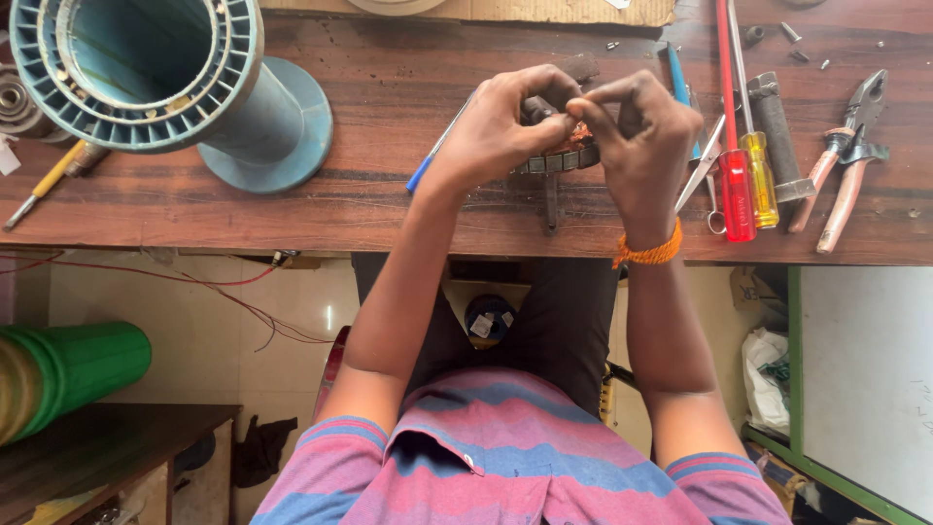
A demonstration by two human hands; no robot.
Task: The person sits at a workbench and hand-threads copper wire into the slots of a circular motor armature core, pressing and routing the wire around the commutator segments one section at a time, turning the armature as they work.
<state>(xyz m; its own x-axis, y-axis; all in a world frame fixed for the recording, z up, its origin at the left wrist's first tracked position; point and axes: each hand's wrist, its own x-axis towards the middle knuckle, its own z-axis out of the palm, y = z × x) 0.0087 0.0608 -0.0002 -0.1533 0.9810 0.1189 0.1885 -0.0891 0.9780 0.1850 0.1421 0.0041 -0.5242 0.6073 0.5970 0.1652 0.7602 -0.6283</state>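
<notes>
Left hand [501, 131] steadies a ringed stator [562, 156] on the bench [389, 87]; right hand [637, 131] pinches copper winding above it, best kept taut, screwdrivers [743, 165] right of it.

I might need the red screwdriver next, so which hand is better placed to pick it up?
Probably the right hand. The red screwdriver lies on the bench just beside it, while the left hand is across the wound motor core that both hands grip.

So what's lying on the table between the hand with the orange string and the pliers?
In the head view, between the right hand and the pliers lie scissors, a red screwdriver, a yellow screwdriver and a grey metal tool.
</notes>
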